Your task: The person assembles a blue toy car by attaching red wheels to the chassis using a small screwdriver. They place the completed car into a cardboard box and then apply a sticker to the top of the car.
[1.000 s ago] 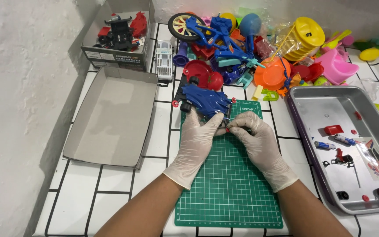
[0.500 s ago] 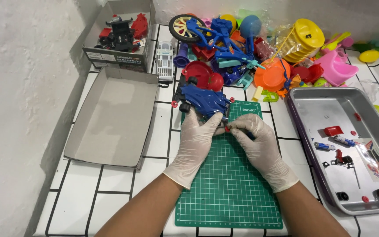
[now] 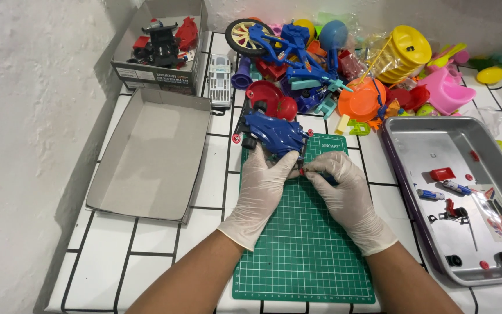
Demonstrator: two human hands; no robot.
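- Head view looks down on a white tiled counter (image 3: 164,244) with dark grout lines, where a green gridded cutting mat (image 3: 303,256) lies at the near middle edge.
- Left hand (image 3: 261,189), in a white thin glove, rests on the mat's far left part; its fingers curl against the near end of a blue plastic toy race car (image 3: 271,136), thumb and forefinger pinched together at a small red part (image 3: 301,172).
- Right hand (image 3: 344,195), also gloved in white, meets the left one at that same red part; its fingers are closed in a pinch around it, and whether they also touch the car cannot be told.
- Blue toy car sits across the mat's far left corner, partly on the tiles, with small red rollers at its corners.
- Open grey cardboard box lid (image 3: 152,154) lies on the counter's left side, just beside the mat.
- Cardboard box (image 3: 146,72) behind the lid, at the far left, holds black and red toy parts.
- Heap of coloured plastic toys (image 3: 350,64) fills the far edge, with a blue toy bicycle and a yellow ribbed piece among them.
- Shiny metal tray (image 3: 431,145) stands on the right side, well apart from the hands, carrying small red, blue and black parts.
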